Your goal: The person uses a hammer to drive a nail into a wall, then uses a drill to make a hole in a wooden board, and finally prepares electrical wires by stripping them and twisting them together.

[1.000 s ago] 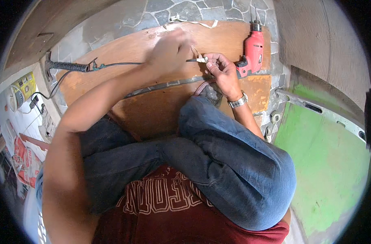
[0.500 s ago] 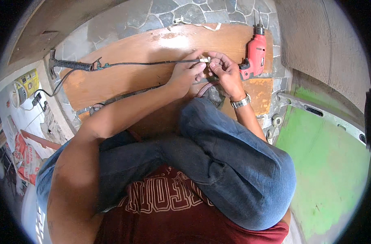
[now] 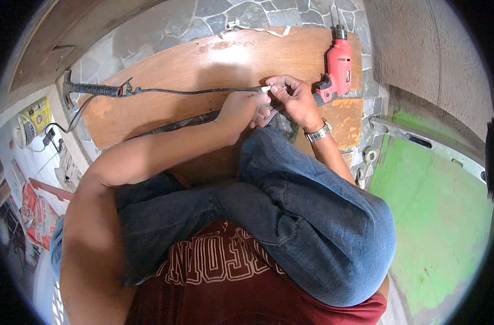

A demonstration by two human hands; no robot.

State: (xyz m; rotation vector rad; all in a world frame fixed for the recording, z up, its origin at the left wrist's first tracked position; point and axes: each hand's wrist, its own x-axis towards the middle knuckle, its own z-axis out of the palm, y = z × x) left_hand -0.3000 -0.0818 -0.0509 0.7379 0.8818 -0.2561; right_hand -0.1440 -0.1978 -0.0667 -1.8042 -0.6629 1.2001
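Note:
A black cord (image 3: 192, 92) runs across a brown wooden board to a small white end piece (image 3: 266, 89). My left hand (image 3: 241, 112) is closed at the cord just beside that end, with its lower fingers curled. Thumb and forefinger of my right hand (image 3: 295, 101), which has a metal watch on its wrist, pinch the white end piece. Fingers hide part of it, and its exact kind is unclear. A bundle of pinkish wires (image 3: 274, 114) shows just below my hands, over a grey lump by my raised knee.
The wooden board (image 3: 165, 108) lies on stone paving. A red power drill (image 3: 340, 67) rests at its right, bit pointing away. On the left lies a hammer (image 3: 98, 89) with a black-wrapped handle. A pale strip (image 3: 255, 28) crosses the far edge. A metal level (image 3: 420, 142) stands right.
My right hand has shifted slightly left and closed its fingertips over the white end piece. My left hand has moved slightly down, its fingers more curled. The view has tilted a little.

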